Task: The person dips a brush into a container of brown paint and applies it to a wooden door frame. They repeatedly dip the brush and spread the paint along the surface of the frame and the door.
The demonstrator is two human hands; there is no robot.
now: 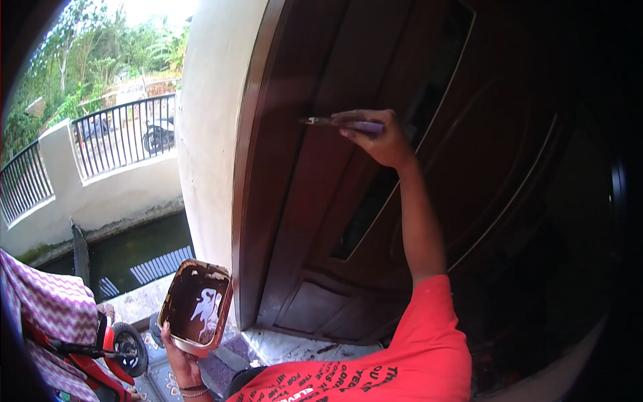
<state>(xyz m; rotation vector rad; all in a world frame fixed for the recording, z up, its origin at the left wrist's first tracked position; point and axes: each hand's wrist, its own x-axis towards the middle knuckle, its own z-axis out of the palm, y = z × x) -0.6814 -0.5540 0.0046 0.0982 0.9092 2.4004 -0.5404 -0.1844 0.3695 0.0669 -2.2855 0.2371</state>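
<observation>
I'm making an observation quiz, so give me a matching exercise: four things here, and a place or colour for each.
1. Brush
2. Container
3. Distant motorcycle
4. Cloth

A. Beyond the railing
B. In the left hand
C. Purple-and-white zigzags
D. In the right hand

Pairs: 1-D, 2-B, 3-A, 4-C

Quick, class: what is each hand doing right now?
Left hand: closed on the rim of a container.
Right hand: closed, holding a purple-handled brush.
</observation>
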